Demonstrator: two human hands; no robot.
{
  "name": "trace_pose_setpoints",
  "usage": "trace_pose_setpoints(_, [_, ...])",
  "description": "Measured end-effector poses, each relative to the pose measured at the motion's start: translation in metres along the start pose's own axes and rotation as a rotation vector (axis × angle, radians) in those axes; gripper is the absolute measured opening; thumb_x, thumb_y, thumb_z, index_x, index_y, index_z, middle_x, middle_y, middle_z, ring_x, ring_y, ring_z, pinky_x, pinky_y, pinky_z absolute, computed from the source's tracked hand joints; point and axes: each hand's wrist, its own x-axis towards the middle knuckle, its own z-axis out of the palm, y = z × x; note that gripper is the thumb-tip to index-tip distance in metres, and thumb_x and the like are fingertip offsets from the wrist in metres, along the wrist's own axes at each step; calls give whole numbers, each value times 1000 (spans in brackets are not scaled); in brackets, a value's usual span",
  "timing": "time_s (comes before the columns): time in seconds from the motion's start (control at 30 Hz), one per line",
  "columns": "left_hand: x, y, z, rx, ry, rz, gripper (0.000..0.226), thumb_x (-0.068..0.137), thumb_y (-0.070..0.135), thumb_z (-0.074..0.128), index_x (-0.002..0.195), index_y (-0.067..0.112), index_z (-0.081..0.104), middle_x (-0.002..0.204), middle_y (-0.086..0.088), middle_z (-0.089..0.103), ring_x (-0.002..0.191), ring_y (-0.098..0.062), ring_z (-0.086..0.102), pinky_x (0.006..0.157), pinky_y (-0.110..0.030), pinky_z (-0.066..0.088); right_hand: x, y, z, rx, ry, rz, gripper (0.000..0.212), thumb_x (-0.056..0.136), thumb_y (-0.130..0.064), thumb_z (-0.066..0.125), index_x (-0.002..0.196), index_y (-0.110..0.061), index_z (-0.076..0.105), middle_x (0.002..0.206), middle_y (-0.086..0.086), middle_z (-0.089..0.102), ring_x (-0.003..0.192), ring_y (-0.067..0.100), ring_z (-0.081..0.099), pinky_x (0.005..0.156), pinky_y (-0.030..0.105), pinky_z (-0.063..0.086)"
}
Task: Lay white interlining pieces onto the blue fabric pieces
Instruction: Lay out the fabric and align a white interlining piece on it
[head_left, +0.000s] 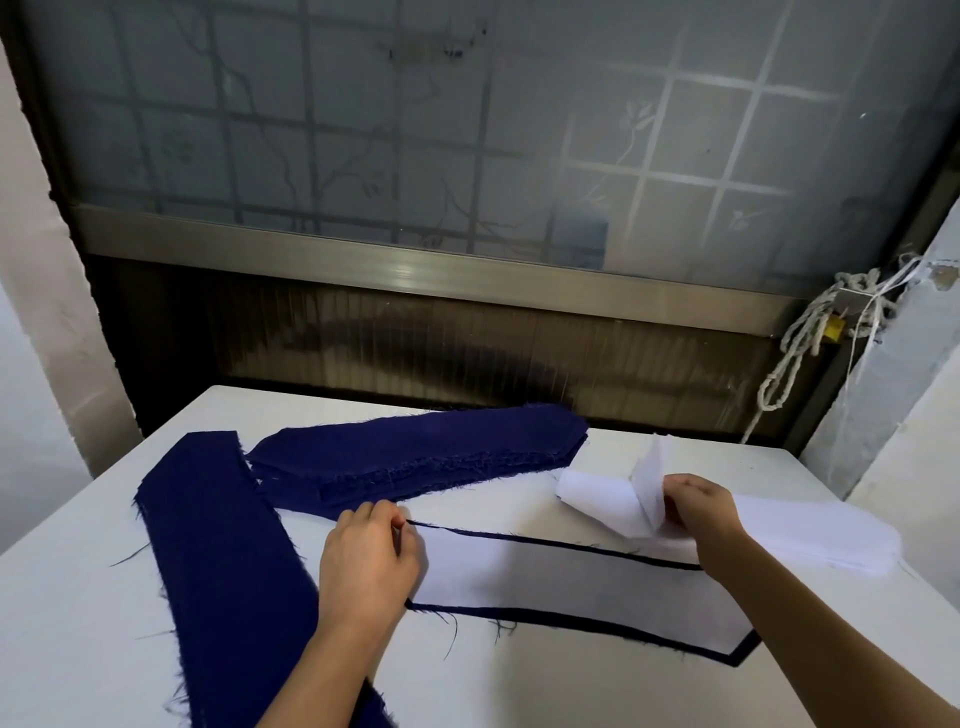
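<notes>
Interlining piece (571, 582) flat on blue fabric piece (571, 619), blue border showing round it, on white table (78, 649).
Left hand (369, 564) pinches the blue fabric piece at its left end. Right hand (701, 512) pinches a curled-up white sheet (608, 499) over the white stack (821, 530). Blue stack (415, 452) behind, long blue strip (223, 561) at left.

2 hands (366, 566) (698, 506), 1 blue strip (223, 571), 1 blue stack (415, 457), 1 interlined piece (571, 582), 1 white stack (810, 535)
</notes>
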Motion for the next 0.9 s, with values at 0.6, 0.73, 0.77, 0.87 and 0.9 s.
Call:
trace_pose_setpoints(0.6, [1,-4,3,-18,-5,-3,8,94,25,57,87,23,59,83,10,59,82,-12,49,72,-27,41,-7,13,22,-661,12,-308,28,85,-24,55,60,-12,58,64,2,60,64,25,56,57,28,42])
trace_pose_setpoints(0.73, [1,-5,3,-32,-8,-13,8,94,26,57,86,26,57,82,12,57,83,-11,48,72,-26,39,-3,10,23,-613,35,-219,24,88,-16,48,65,-12,55,65,3,57,69,27,55,61,31,42])
trace_pose_setpoints(0.77, [1,-5,3,-39,-10,-18,8,94,26,57,86,26,57,83,13,57,83,-10,48,72,-26,38,-2,10,23,-567,52,-201,24,89,-13,46,65,-13,52,65,3,54,71,28,53,63,31,40])
trace_pose_setpoints(0.87, [0,-6,3,-66,-12,-42,8,93,25,57,85,26,57,85,14,60,84,-9,49,70,-25,39,1,4,23,-374,112,-125,24,89,-5,42,66,-11,44,67,5,45,72,26,44,66,32,36])
trace_pose_setpoints(0.9, [0,-6,3,-75,-10,-47,8,93,24,57,85,26,57,85,14,61,84,-9,49,69,-25,40,2,2,22,-308,97,-89,19,91,-6,42,73,-10,47,71,5,46,72,25,45,67,32,37])
